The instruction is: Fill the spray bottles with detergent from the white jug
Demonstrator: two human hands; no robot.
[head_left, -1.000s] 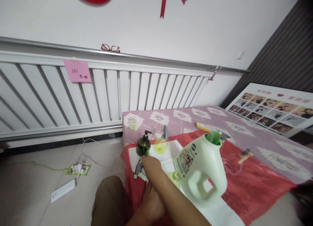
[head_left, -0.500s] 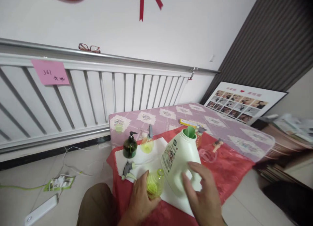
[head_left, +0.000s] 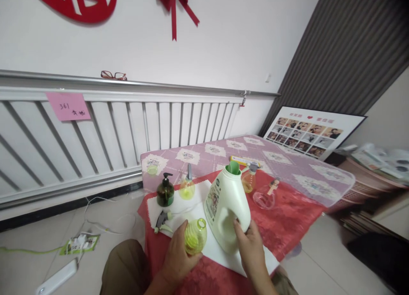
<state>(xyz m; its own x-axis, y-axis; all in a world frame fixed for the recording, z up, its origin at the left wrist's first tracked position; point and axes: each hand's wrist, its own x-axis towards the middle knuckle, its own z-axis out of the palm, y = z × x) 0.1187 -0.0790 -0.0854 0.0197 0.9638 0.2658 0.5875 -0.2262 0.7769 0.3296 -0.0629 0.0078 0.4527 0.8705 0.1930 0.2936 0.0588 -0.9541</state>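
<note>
Yellow-green, see-through plastic is the material of the open bottle (head_left: 196,239), which is near the front edge of the white cloth (head_left: 200,197). The left hand (head_left: 178,254) is grasping it, its fingers around the side, with the mouth free; whether its base is resting, I cannot tell. The right hand (head_left: 251,244) has its fingers closed around the handle of the pale green jug (head_left: 220,218), which is upright just beside the bottle. A green piece (head_left: 233,167) sits in the jug's mouth. To the left, a grey spray head (head_left: 162,220) lies on the cloth, off any bottle.

In my judgement, the step in hand is securing both vessels. The next move calls for a firm hold on the bulky jug, while the small bottle is kept steady, because its neck is narrow.
</note>
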